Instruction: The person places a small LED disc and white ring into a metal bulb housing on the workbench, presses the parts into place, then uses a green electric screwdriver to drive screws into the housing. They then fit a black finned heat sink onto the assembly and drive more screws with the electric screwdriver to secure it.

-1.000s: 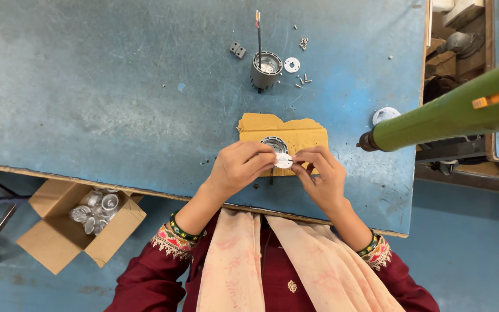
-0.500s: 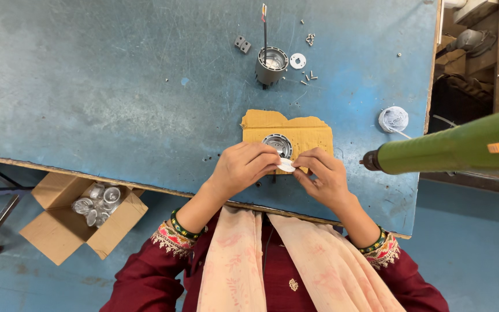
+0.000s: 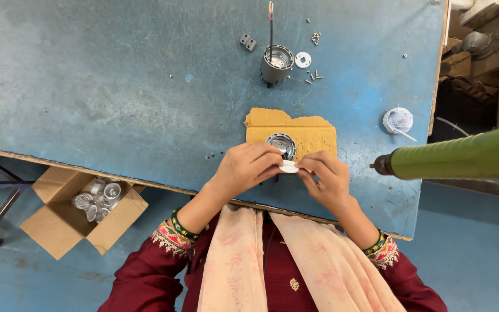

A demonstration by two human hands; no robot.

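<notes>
My left hand and my right hand meet over the near edge of a blue worktable. Between their fingertips they pinch a small white disc. Just beyond the disc a round metal housing sits on a torn piece of brown cardboard. Both hands hold the disc together, close above the cardboard's near edge.
Farther back stand a grey cylindrical housing with a wire, a white washer, loose screws and a small grey block. A green power screwdriver hangs at right. A white tape roll lies nearby. A cardboard box of metal parts sits on the floor.
The view has shifted slightly, so the table items sit lower in frame. Both hands stay together on the white disc by the cardboard.
</notes>
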